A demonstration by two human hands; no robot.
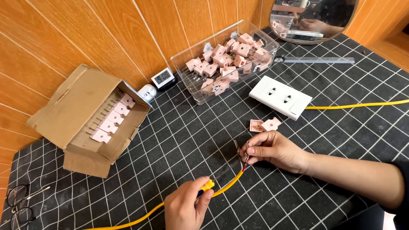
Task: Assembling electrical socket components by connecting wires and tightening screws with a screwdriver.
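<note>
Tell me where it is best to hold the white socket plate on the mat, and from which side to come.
Probably grip the socket plate across its two long edges, coming from above. It lies flat and slanted on the mat, with free space along both long edges; the yellow cable leaves its right short end.

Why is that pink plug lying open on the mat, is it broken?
The pink plug lies in two separate halves beside the white socket, apart rather than cracked. The yellow cable ends in bare wires at the right hand.

I see bright, even daylight; soft shadows fall near the brown cardboard box (pixel 85 117), glare sits on the clear plastic bin (pixel 226 59), and lines bend at the edges.
</note>
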